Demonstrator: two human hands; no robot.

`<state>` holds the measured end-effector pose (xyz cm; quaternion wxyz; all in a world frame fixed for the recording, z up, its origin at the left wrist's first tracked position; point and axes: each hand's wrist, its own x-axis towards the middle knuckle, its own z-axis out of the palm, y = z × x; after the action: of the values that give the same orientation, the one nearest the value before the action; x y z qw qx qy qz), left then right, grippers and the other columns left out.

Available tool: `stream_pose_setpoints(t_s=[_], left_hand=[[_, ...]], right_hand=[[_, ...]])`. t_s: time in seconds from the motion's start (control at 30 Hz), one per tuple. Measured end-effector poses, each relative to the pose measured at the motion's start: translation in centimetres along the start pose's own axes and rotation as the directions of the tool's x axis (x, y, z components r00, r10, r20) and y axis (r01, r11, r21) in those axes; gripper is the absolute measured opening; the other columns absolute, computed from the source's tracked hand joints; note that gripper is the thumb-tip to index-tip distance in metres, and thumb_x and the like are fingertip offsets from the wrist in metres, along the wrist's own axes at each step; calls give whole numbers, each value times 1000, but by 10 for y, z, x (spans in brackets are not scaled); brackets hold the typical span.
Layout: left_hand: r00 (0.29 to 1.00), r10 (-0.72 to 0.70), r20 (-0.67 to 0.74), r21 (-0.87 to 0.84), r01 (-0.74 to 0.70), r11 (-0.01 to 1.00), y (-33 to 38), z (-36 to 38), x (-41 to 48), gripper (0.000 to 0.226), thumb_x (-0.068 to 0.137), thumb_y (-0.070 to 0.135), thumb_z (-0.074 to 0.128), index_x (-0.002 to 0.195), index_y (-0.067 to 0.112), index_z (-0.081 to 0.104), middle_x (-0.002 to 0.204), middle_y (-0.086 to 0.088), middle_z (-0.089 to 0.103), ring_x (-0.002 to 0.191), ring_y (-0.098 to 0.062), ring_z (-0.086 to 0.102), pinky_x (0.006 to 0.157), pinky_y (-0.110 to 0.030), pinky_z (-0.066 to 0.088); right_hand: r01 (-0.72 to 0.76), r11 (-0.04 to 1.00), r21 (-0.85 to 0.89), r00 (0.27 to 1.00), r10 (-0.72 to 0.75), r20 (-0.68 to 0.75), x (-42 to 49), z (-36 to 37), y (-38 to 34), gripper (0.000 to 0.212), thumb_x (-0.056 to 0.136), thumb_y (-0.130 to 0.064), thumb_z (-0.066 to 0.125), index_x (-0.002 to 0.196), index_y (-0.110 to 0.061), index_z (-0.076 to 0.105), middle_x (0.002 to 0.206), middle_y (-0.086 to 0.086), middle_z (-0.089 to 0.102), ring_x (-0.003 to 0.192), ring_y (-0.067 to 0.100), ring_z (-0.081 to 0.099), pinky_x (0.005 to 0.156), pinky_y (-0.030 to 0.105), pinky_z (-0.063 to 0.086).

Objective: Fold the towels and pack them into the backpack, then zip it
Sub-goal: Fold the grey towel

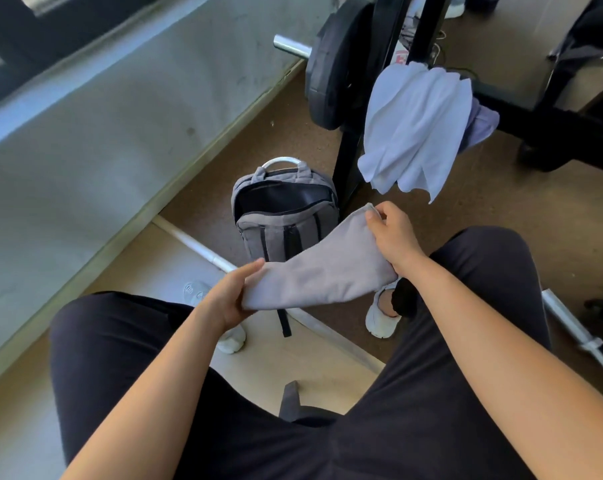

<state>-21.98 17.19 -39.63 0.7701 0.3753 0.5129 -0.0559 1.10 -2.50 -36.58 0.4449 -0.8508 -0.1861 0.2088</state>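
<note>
I hold a folded grey towel (322, 268) stretched between both hands above my knees. My left hand (229, 296) grips its near lower end, and my right hand (395, 237) pinches its far upper corner. Just beyond it a grey backpack (282, 216) stands upright on the floor with its main compartment unzipped and gaping. A white towel (414, 129) hangs draped over a black rack bar to the right, with a pale lilac towel (481, 124) tucked behind it.
A barbell with black weight plates (331, 67) sits on the black rack (348, 161) right behind the backpack. Another bar (203, 249) lies on the floor across my white shoes. A grey wall runs along the left. My dark-trousered legs fill the foreground.
</note>
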Motion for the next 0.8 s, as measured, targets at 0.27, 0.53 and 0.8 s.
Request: stream_pose_setpoints(t_s=[0.27, 0.53, 0.8], left_hand=[[849, 509, -145, 245, -468, 849, 1, 4, -1, 25, 102, 38, 62, 110, 16, 72, 113, -10, 76, 108, -28, 71, 94, -46, 59], [668, 743, 41, 458, -673, 580, -7, 24, -19, 11, 104, 27, 58, 110, 24, 68, 101, -7, 70, 91, -15, 66, 86, -45, 55], [491, 828, 270, 781, -615, 111, -23, 52, -29, 19, 103, 36, 53, 120, 38, 61, 103, 15, 64, 91, -9, 59, 74, -38, 49]], right_hand=[[-106, 989, 100, 989, 116, -95, 2, -3, 0, 33, 104, -36, 48, 95, -6, 59, 88, 6, 56, 81, 17, 52, 72, 37, 43], [-193, 965, 177, 981, 190, 36, -17, 21, -11, 43, 102, -36, 51, 92, 5, 57, 84, 12, 56, 78, 21, 51, 67, 36, 41], [-231, 931, 284, 968, 192, 159, -36, 51, -19, 40, 104, -32, 51, 97, 7, 56, 87, 15, 55, 83, 24, 53, 73, 40, 43]])
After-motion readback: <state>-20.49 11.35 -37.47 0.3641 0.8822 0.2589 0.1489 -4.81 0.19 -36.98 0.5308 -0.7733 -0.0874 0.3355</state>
